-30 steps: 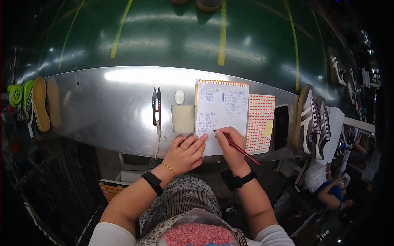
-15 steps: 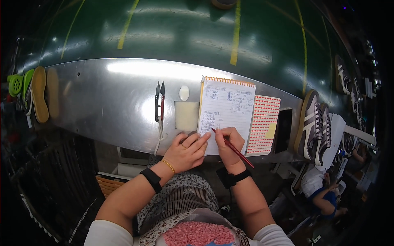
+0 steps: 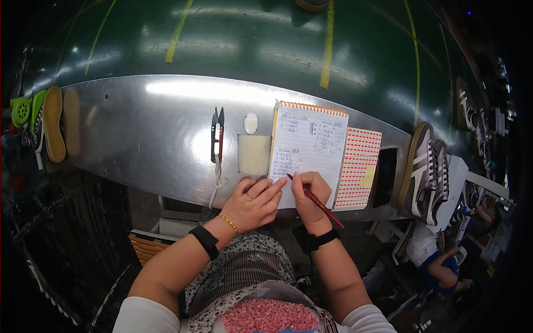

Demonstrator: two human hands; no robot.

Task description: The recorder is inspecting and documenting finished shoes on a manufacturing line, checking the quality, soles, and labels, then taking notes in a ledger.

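A red pen [image 3: 322,208] is gripped in my right hand [image 3: 311,194], its tip touching the lined page of a spiral notebook [image 3: 305,144] near a block of handwriting. My left hand [image 3: 252,201] rests with its fingers stretched out over the notebook's lower left corner, holding nothing. Just beyond it, a cream square pad [image 3: 254,155] lies beside the notebook, with a white oval piece [image 3: 251,123] above it. To the left are thread snips [image 3: 217,136] with cloth wrapped round their lower end.
Right of the notebook lie a sheet of red arrow stickers [image 3: 358,166] and a dark phone [image 3: 385,177]. Grey sneakers [image 3: 421,166] stand at the metal table's [image 3: 150,133] right end; a tan-soled shoe [image 3: 54,125] and a green object [image 3: 22,112] are at its left. A person [image 3: 438,261] sits lower right.
The view has shifted slightly, so the things on the table sit a little differently in the picture. Both hands stay at the notebook, the pen still on the page.
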